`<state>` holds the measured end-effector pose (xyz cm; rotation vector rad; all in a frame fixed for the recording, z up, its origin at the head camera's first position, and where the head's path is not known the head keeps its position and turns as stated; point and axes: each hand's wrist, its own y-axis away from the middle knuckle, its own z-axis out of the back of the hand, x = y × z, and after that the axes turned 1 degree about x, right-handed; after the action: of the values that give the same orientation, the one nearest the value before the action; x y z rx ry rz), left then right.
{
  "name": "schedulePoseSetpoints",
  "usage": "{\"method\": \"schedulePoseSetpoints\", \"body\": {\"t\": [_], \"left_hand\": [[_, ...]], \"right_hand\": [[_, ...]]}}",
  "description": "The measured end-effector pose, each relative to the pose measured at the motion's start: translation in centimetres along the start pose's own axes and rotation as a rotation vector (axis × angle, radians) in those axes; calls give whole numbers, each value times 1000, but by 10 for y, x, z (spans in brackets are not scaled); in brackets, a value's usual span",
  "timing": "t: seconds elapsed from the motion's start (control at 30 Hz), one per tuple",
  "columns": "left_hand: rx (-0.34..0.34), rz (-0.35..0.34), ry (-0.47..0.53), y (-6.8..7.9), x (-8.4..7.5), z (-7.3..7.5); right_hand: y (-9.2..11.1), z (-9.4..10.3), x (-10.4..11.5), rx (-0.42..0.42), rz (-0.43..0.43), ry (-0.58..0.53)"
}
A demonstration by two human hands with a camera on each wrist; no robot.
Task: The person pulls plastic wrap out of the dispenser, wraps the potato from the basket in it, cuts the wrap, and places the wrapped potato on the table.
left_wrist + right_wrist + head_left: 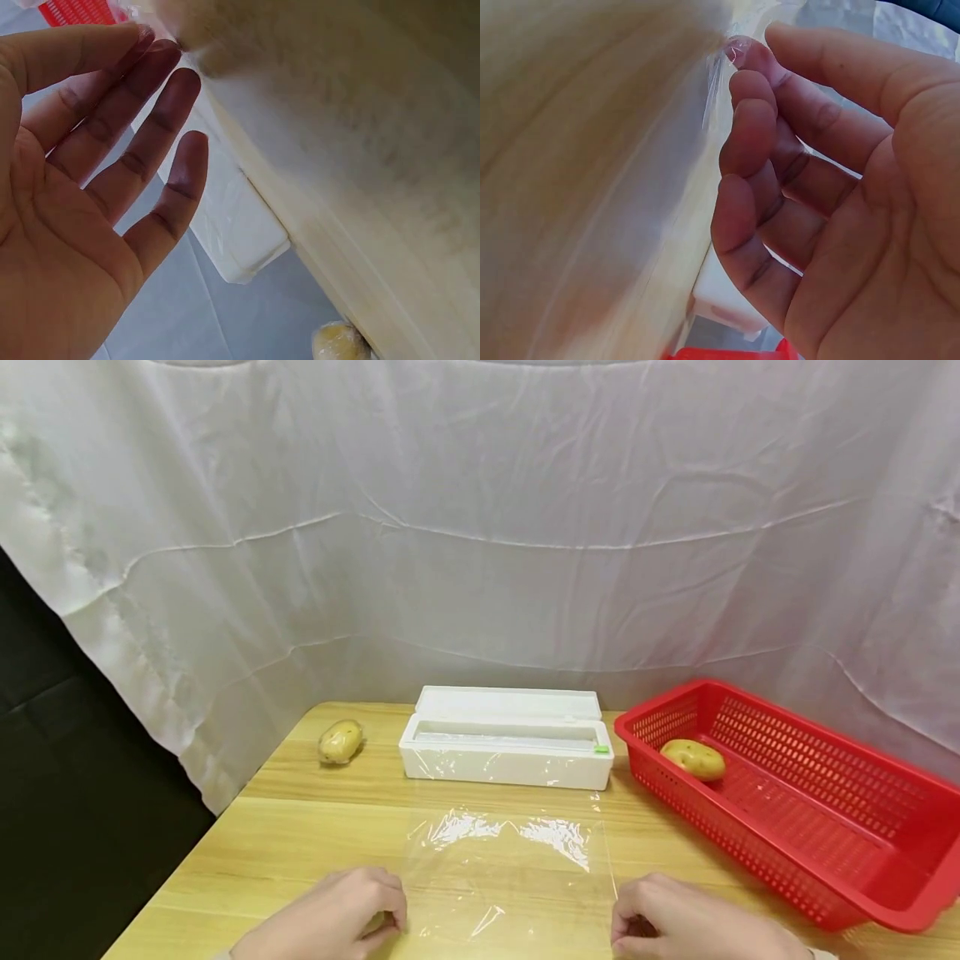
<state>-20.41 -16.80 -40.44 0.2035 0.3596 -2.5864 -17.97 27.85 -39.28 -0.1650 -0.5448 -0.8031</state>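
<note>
A clear sheet of plastic wrap [510, 881] stretches from the front of a white wrap dispenser [510, 768] toward me, low over the wooden table. My left hand [341, 910] pinches its near left corner between thumb and index finger, the other fingers loosely bent in the left wrist view. At the near right corner my right hand [686, 918] pinches the film; a crinkled bit shows on the index fingertip [739, 51] in the right wrist view. The dispenser's lid [510, 702] is tipped back, with the roll inside and a green slider [602, 749] at its right end.
A potato that looks wrapped in film [341, 742] lies at the table's back left. To the right stands a red perforated basket [750, 858] holding a potato [693, 759] at its left end. A pale curtain [480, 585] hangs behind the table [247, 860].
</note>
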Motion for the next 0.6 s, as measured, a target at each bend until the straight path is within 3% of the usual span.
{"method": "schedulePoseSetpoints", "body": {"t": [0.2, 0.6], "left_hand": [[39, 11, 36, 2, -1, 3], [58, 42, 82, 5, -1, 7]], "right_hand": [[1, 0, -1, 0, -78, -74], [3, -1, 2, 15, -134, -30]]}}
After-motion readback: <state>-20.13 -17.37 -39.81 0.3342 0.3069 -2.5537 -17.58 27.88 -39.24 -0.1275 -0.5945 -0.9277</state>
